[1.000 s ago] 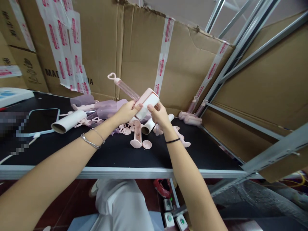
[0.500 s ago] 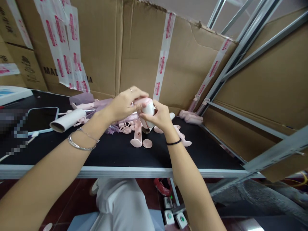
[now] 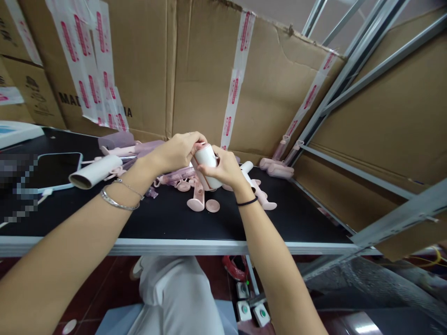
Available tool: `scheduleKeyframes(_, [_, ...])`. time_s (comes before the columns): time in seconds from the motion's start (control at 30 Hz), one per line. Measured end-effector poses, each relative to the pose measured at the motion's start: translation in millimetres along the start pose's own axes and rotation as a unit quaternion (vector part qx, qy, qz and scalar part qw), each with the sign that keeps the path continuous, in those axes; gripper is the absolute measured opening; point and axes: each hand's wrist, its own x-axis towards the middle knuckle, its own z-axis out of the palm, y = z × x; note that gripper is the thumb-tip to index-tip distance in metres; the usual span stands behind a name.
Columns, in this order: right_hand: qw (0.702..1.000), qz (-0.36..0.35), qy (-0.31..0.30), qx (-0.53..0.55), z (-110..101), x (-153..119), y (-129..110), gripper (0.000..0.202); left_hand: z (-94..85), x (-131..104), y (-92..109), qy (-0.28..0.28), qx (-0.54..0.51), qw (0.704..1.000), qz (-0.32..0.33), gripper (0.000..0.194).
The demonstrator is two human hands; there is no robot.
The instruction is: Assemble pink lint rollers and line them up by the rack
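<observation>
The right hand (image 3: 228, 167) is wrapped around a white-and-pink roller (image 3: 206, 163), thumb across the white side, tilted up above the table. The left hand (image 3: 179, 151) has its fingers bunched in close over the roller's top end; can't tell if they're actually pinching anything. Just below sit a pink holder (image 3: 197, 203) and a round pink cap (image 3: 212, 205), side by side. Black tabletop (image 3: 167, 225) shows between those and the metal front edge (image 3: 150, 245), so there's some elbow room there, plus more off to the right before the metal frame (image 3: 338, 79). White tube (image 3: 95, 172) lies over left, phone (image 3: 57, 170) beyond it. Behind everything, the cardboard (image 3: 202, 70) reads "MAD" and "IA", tape (image 3: 99, 79) in between; its red print's too tiny to read.
</observation>
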Motion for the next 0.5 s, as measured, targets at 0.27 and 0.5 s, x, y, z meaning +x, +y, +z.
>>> scheduleKeyframes(0.27, [0.995,0.002,-0.03,0.1,6.6,6.7,8.0,0.04,9.8,-0.2,-10.0,0.031,0.016,0.999,0.022,0.036])
scheduleKeyframes(0.5, [0.984,0.02,0.05,0.171,23.7,8.4,15.3,0.05,17.8,4.1,-19.4,0.098,0.012,0.994,0.049,0.032])
